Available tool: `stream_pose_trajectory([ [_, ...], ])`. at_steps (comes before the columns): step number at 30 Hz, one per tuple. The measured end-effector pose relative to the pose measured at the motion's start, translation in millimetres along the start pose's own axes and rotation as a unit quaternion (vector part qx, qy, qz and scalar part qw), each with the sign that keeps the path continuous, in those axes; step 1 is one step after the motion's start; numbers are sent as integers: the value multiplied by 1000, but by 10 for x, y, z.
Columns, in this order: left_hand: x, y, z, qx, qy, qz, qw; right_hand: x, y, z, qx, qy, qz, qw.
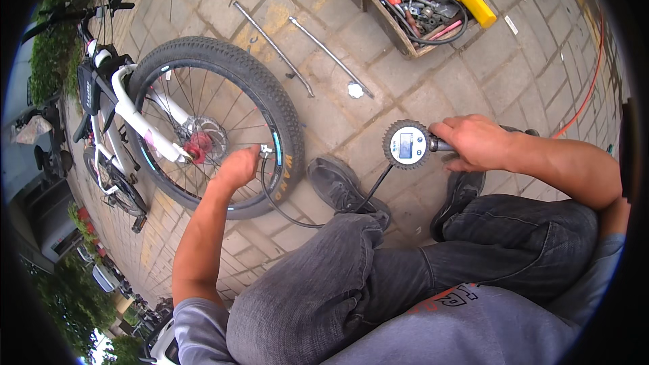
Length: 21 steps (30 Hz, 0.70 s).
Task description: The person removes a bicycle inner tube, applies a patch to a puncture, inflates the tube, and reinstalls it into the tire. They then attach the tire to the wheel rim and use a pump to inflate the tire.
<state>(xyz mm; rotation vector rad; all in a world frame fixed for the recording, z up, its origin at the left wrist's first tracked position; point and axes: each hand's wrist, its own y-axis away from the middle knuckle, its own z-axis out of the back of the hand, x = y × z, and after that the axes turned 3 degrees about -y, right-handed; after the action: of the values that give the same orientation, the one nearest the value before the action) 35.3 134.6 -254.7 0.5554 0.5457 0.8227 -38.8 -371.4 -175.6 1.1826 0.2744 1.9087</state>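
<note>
A bicycle wheel with a knobbly black tyre [233,61] stands at the left, in a white fork [132,111]. At the rim's near right side, my left hand [236,167] is closed on the metal hose chuck [266,152]; the valve itself is hidden. A black hose [280,213] loops from the chuck past my shoe to a tyre inflator gauge [407,145], round, with a small screen and a ridged black rim. My right hand [476,142] is wrapped round the gauge's dark handle, to the right of the wheel.
Two long metal rods [274,47] lie on the brick paving beyond the wheel. A wooden box [395,37] of jumbled tools stands at the far side, with a yellow cylinder [470,0] on its edge. An orange cord [595,88] runs along the right. My shoes [341,186] are near the wheel.
</note>
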Motion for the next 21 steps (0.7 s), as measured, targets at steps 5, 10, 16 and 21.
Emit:
stream_pose_trajectory([
  [5, -5, -11, 79, 25, -40, 10, 999, 5, -26, 15, 16, 5, -10, 1000],
  [10, 152, 50, 106, -14, -29, 53, 998, 0, -28, 30, 13, 1, -9, 1000],
  [16, 61, 134, -11, -147, 30, 142, 978, -39, -36, 18, 3, -4, -4, 1000],
  [21, -507, 310, 597, -87, 32, 175, 980, -396, -33, -26, -64, -51, -45, 996],
])
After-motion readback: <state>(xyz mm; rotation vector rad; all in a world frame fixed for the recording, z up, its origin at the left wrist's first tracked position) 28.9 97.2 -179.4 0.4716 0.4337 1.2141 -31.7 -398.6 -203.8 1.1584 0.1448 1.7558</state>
